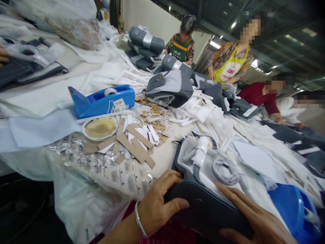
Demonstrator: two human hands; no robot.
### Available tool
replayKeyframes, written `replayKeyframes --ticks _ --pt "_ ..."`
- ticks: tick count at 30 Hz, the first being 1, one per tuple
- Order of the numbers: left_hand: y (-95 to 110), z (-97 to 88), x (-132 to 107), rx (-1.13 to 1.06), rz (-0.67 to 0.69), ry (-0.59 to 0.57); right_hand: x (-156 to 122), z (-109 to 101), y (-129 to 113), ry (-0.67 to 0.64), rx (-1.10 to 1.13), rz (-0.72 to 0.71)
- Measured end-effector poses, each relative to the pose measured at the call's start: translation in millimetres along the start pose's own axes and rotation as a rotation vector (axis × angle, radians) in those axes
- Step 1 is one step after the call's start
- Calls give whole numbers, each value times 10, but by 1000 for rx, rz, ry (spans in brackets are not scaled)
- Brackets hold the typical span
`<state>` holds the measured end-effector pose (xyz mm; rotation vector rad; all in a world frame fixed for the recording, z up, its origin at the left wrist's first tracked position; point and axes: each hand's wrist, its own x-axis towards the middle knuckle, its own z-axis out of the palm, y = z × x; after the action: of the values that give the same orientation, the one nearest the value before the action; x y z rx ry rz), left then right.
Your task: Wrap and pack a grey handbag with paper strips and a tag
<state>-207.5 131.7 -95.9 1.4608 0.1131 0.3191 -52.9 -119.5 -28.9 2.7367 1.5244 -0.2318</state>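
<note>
A dark navy bag (205, 206) lies at the near edge of the table, its white and grey lining with rolled white straps (203, 152) facing up. My left hand (158, 200), with a silver bangle on the wrist, grips the bag's near left end, thumb and fingers wrapped round it. My right hand (254, 217) clasps the bag's right side, fingers laid along the top and thumb beneath.
A blue tape dispenser (101, 100), a round dish of yellowish paste (100, 128), cardboard tags (137, 144) and clear plastic bags (101, 169) lie to the left. Grey bags (170, 86) are piled beyond. Several people work along the far right side. A blue plastic object (291, 206) sits at right.
</note>
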Motion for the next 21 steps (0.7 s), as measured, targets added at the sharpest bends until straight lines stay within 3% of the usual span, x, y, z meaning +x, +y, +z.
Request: replayKeyframes --ticks 4,9,13,16,21 --pt "23 -60 55 -55 -57 63 88 -126 -164 -44 48 29" --pt "147 -149 265 10 -130 -243 183 -301 -381 -68 121 88" --pt "217 -127 402 79 -210 -325 212 -385 -408 -74 195 58" --pt "258 -81 426 70 -270 -313 201 -438 -372 -44 238 8" --pt "280 -2 442 164 -262 -170 149 -455 -268 53 180 -113"
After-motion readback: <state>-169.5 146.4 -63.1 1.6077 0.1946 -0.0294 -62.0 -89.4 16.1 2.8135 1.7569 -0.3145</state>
